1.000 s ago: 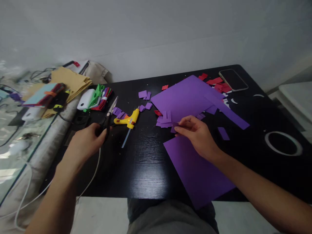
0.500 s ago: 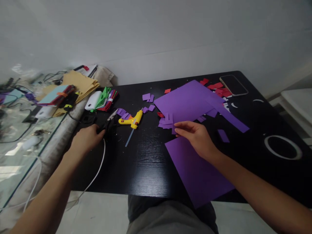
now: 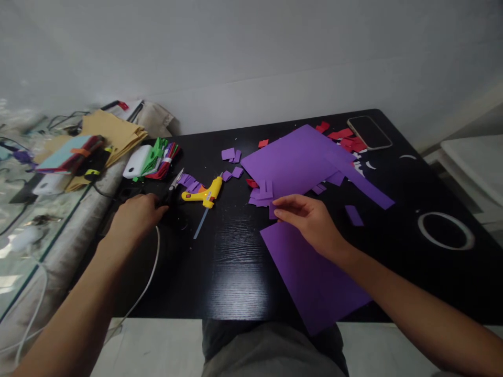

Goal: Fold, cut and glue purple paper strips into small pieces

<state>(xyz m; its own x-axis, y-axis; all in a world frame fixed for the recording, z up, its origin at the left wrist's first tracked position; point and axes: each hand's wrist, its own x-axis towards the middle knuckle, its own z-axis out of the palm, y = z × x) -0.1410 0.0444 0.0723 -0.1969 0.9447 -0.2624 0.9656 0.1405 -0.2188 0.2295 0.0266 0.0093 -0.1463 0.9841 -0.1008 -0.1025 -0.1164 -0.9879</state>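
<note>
My left hand [image 3: 135, 213] is on the table's left side, closed at the black handles of a pair of scissors [image 3: 175, 181]; its fingers are mostly hidden beneath it. The open blades point away from me, close to small purple paper pieces [image 3: 190, 183]. My right hand [image 3: 308, 217] pinches a small purple paper piece [image 3: 272, 210] between thumb and fingertips, beside a loose pile of purple cut pieces [image 3: 261, 193]. Under my right hand and wrist lies a purple sheet [image 3: 314, 285] that overhangs the front edge. Behind it lies another large purple sheet [image 3: 294, 157].
A yellow glue gun [image 3: 204, 195] with a glue stick lies mid-left. Coloured paper bundles [image 3: 157, 159] sit at the back left. Red scraps [image 3: 348, 139], a phone [image 3: 369, 132] and a white ring [image 3: 446, 231] are on the right. A white cable [image 3: 153, 269] crosses the front left.
The view has shifted slightly, so the table's things appear further left. The scissors have tilted a little at my left hand. My right hand keeps its pinch on the purple piece.
</note>
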